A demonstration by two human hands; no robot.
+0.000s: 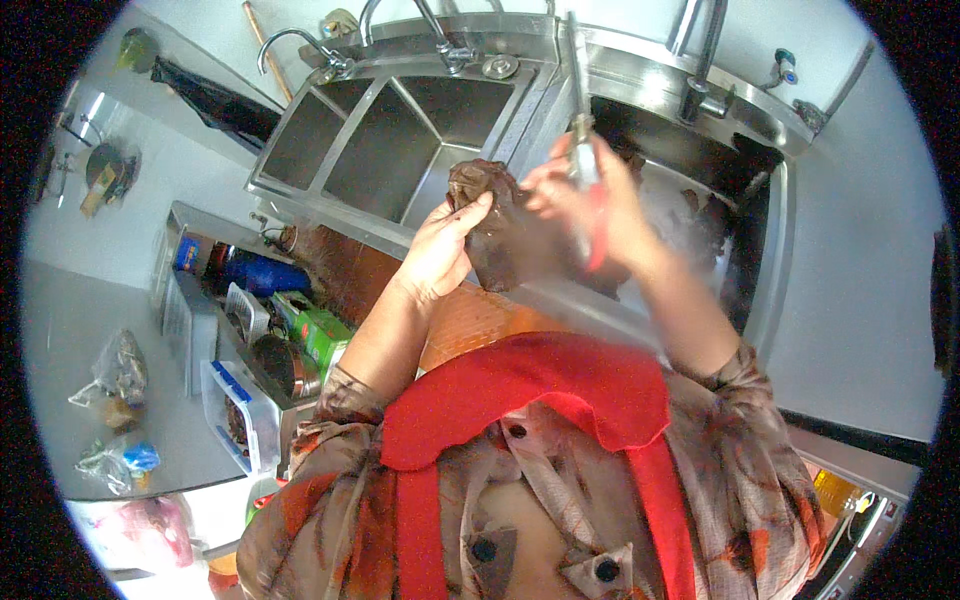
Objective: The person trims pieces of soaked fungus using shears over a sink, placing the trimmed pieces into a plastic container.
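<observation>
My left hand [448, 244] grips a brown, wet, leathery piece [484, 184], its thumb lying on top; I cannot tell exactly what the piece is. Blurred by motion, my right hand [581, 187] is closed around scissors with a red handle [598, 229], their metal blades [577, 67] pointing up and away from me. A gap lies between the scissors and the brown piece. Beneath and right of my right hand, the right-hand steel sink [675, 225] holds several dark pieces [705, 214] in cloudy water; vapour partly hides the area between my hands.
A multi-basin steel sink [390, 142] stands at the left, with curved taps [450, 56] behind it. Another tap [697, 97] rises over the right sink. At the lower left are a green box [311, 330], a clear plastic container [240, 420] and plastic bags [124, 375] on a grey counter [60, 322].
</observation>
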